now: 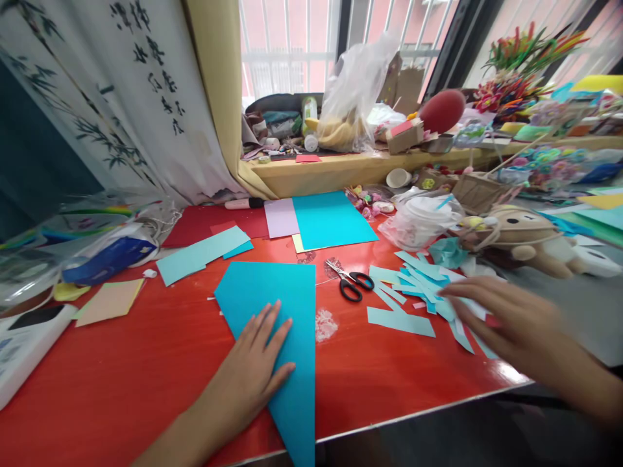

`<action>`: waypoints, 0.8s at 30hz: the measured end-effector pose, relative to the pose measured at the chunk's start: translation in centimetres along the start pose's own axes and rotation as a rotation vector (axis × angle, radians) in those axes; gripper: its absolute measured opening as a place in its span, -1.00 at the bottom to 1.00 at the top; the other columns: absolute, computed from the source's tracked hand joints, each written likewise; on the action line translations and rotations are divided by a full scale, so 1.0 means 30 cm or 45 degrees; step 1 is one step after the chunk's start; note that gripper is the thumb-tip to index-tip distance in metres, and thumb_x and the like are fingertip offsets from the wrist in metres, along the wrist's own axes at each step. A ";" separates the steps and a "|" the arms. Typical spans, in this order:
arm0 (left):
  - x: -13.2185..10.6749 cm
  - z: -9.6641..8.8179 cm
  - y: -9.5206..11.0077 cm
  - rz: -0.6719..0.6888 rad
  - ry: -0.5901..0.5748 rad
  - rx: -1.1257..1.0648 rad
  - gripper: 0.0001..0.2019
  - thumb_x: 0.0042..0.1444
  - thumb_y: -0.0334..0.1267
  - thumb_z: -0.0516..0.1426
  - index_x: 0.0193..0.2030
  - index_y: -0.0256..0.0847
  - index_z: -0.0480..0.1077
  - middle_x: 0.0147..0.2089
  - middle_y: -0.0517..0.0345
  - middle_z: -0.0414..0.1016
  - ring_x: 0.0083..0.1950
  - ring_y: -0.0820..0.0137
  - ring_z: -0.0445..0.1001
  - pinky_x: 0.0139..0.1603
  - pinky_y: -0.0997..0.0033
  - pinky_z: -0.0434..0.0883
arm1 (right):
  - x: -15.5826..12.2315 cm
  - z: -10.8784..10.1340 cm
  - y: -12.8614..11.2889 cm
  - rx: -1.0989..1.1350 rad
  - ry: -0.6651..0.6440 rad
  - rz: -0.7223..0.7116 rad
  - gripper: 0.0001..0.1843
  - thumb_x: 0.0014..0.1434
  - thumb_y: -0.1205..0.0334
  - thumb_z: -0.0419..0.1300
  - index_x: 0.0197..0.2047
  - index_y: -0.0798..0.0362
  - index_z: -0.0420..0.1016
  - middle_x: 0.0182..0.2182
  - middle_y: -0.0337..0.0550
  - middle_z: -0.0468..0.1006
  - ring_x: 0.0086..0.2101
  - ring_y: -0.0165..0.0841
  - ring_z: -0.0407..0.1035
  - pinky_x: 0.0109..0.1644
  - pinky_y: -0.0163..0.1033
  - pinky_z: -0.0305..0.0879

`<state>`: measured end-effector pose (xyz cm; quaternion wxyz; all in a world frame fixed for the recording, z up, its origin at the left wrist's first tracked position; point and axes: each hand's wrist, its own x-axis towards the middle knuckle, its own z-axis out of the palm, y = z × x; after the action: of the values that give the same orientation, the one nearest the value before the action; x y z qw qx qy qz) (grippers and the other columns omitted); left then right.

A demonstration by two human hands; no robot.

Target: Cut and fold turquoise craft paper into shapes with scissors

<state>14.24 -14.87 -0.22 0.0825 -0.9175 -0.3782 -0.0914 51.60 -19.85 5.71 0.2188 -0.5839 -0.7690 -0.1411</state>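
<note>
My left hand lies flat on a folded sheet of bright blue paper, its fingers spread. The sheet has a slanted upper left corner and a long diagonal left edge, and its lower tip hangs past the table's front edge. At the right, my right hand is beside a pile of pale blue paper strips. Its fingers are stretched out with a gap to the thumb, and I see nothing held. Scissors with black handles lie between the blue sheet and the strips.
On the red table are a flat blue sheet, a lilac sheet and a pale blue strip. Sticky notes lie left. A lidded plastic cup and a plush toy stand at the right.
</note>
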 end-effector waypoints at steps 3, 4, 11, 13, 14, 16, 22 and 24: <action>-0.019 -0.036 0.003 0.210 -0.133 -0.058 -0.47 0.19 -0.01 -0.08 0.28 -0.09 0.03 0.31 0.05 0.06 0.31 0.14 0.03 0.18 0.03 0.20 | 0.117 0.147 -0.126 -0.004 -0.190 -0.128 -0.76 0.24 0.20 -0.05 -0.18 0.06 0.40 -0.21 -0.03 0.50 -0.19 -0.29 0.38 -0.14 -0.21 0.28; -0.029 -0.051 -0.007 0.260 -0.181 -0.067 -0.50 0.19 -0.05 -0.07 0.26 -0.03 0.05 0.29 0.10 0.10 0.30 0.13 0.05 0.18 0.01 0.20 | 0.149 0.189 -0.158 -0.036 -0.274 -0.122 -0.74 0.22 0.21 -0.03 -0.12 0.11 0.39 -0.20 -0.01 0.49 -0.17 -0.24 0.37 -0.13 -0.17 0.27; -0.165 -0.134 -0.091 0.098 -0.185 0.047 -0.53 0.07 -0.50 -0.04 0.04 0.08 0.34 0.31 0.17 0.06 0.32 0.10 -0.02 0.17 0.01 0.20 | 0.280 0.287 -0.231 -0.119 -0.583 0.154 -0.63 0.19 0.11 -0.05 -0.21 0.22 0.42 -0.25 0.15 0.49 -0.18 -0.08 0.36 -0.28 -0.17 0.19; -0.205 -0.117 -0.098 -0.040 -0.087 0.131 -0.67 0.14 -0.35 -0.05 -0.01 -0.06 0.39 0.26 0.06 0.16 0.29 0.10 0.06 0.16 0.02 0.21 | 0.303 0.293 -0.234 -0.064 -0.602 0.242 -0.64 0.19 0.10 -0.05 -0.23 0.21 0.40 -0.26 0.17 0.49 -0.19 -0.06 0.37 -0.34 -0.21 0.15; -0.222 -0.104 -0.099 -0.099 -0.048 0.165 -0.67 0.18 -0.25 -0.07 0.01 -0.13 0.39 0.24 0.00 0.20 0.27 0.09 0.11 0.16 0.02 0.22 | 0.314 0.299 -0.233 -0.042 -0.605 0.280 -0.66 0.17 0.11 -0.03 -0.22 0.22 0.39 -0.27 0.18 0.49 -0.21 -0.05 0.37 -0.37 -0.22 0.12; -0.251 -0.077 -0.099 -0.199 0.000 0.203 -0.56 0.20 -0.07 -0.12 0.06 -0.25 0.34 0.19 -0.10 0.27 0.23 0.09 0.18 0.14 0.03 0.24 | 0.334 0.318 -0.224 0.015 -0.612 0.350 -0.67 0.11 0.13 0.04 -0.18 0.23 0.36 -0.29 0.19 0.50 -0.24 -0.04 0.39 -0.41 -0.24 0.09; -0.268 -0.078 -0.102 -0.530 -0.190 0.175 -0.39 0.19 0.07 -0.22 0.13 -0.38 0.26 0.17 -0.18 0.28 0.18 0.08 0.25 0.10 0.06 0.29 | 0.371 0.350 -0.192 0.438 -0.582 0.463 -0.55 -0.04 0.09 0.16 -0.10 0.17 0.31 -0.29 0.07 0.50 -0.29 -0.14 0.39 -0.43 -0.29 0.07; -0.250 -0.091 -0.102 -0.642 -0.252 0.160 -0.37 0.18 0.08 -0.19 0.18 -0.39 0.18 0.21 -0.19 0.21 0.20 0.08 0.23 0.07 0.07 0.31 | 0.373 0.344 -0.198 0.664 -0.574 0.454 -0.56 0.00 0.12 0.12 -0.05 0.14 0.27 -0.35 -0.05 0.50 -0.37 -0.28 0.38 -0.44 -0.32 0.10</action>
<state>6.56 -18.42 0.94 0.0764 -0.7920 -0.6057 0.0048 41.65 -7.27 2.64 0.2063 -0.6494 -0.6944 0.2312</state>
